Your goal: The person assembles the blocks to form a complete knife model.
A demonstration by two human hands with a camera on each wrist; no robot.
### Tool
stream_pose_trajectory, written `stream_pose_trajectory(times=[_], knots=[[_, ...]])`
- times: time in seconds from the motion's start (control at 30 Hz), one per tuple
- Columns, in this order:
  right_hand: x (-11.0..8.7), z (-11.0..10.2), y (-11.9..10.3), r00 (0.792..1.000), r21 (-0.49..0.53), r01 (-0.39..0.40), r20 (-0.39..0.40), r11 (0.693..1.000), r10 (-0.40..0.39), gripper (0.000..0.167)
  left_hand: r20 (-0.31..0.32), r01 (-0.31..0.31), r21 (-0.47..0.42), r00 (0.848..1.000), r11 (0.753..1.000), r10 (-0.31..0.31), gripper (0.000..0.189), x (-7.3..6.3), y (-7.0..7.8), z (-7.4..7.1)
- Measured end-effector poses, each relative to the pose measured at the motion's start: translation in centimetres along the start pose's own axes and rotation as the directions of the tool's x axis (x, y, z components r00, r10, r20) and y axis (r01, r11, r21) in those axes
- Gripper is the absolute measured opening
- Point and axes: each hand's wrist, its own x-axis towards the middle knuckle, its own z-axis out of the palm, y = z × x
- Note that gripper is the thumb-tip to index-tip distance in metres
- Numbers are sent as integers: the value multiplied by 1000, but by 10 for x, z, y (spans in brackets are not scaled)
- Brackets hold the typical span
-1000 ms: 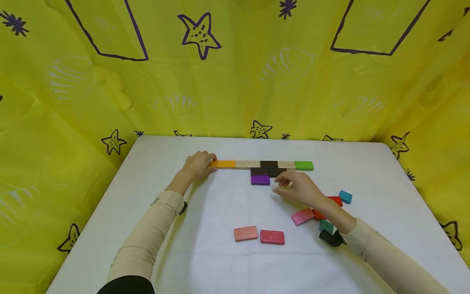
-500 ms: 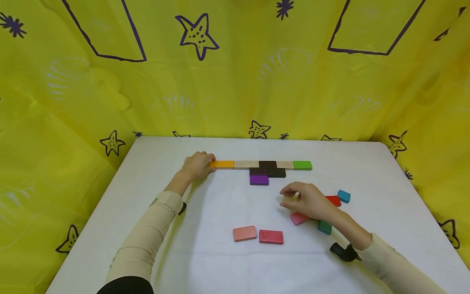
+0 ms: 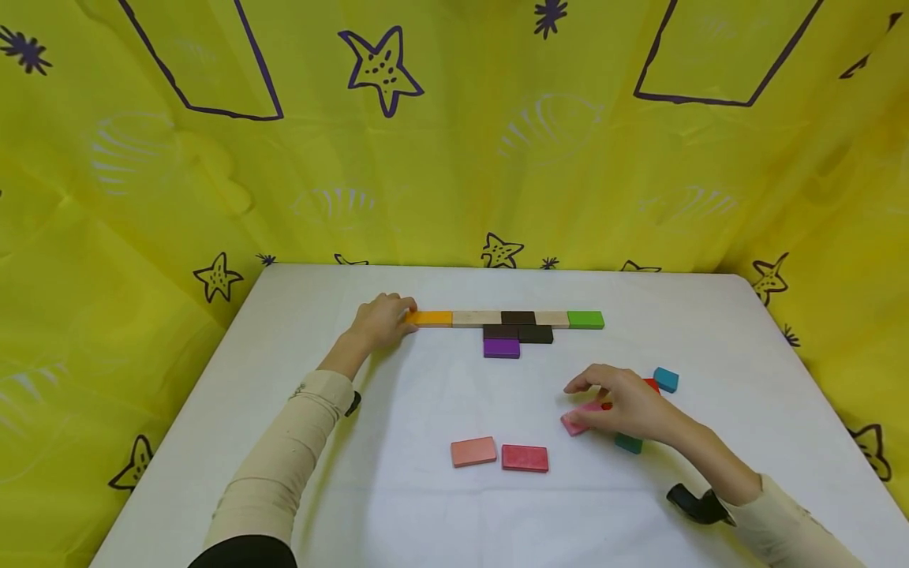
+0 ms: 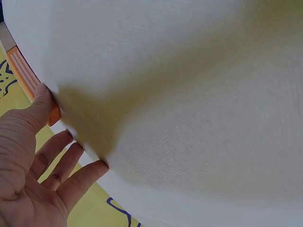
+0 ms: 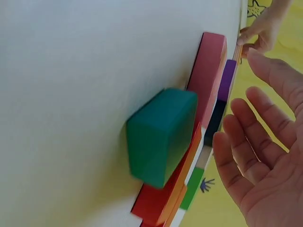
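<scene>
At the back left my left hand [image 3: 383, 319] holds the left end of an orange block [image 3: 432, 319] between thumb and finger. In the left wrist view the thumb lies on that block's side, the other fingers spread beyond its end. My right hand [image 3: 632, 398] hovers, fingers apart and holding nothing, over a pink block [image 5: 208, 71], its thumb overlapping it in the head view. Around that hand lie a green block [image 3: 628, 443], a red block [image 3: 652, 384] partly hidden by the hand, and a blue block [image 3: 666, 379].
A straight row continues from the orange block with wood-coloured [image 3: 476, 319], dark and light green [image 3: 585, 319] blocks. Dark brown blocks [image 3: 536, 334] and a purple block [image 3: 501, 348] adjoin its front. Nearer lie a salmon block [image 3: 473, 451] and a crimson block [image 3: 525, 458].
My right hand has moved back from beside the purple block, rightward and nearer, to the pink block. My left hand has stayed at the orange block.
</scene>
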Motion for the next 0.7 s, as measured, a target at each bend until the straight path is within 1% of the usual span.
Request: stream_pose_trajectory(times=[0.27, 0.43, 0.7], knots=[[-12, -9, 7, 1000, -64, 1, 28, 998, 1, 35, -4, -4, 5, 1000, 1000, 4, 32, -1, 1, -1], [-17, -11, 11, 999, -56, -9, 45, 998, 12, 35, -12, -13, 9, 1000, 1000, 13, 31, -1, 1, 0], [-19, -9, 18, 999, -31, 24, 44, 999, -23, 33, -9, -12, 2, 1000, 1000, 12, 32, -2, 1, -1]])
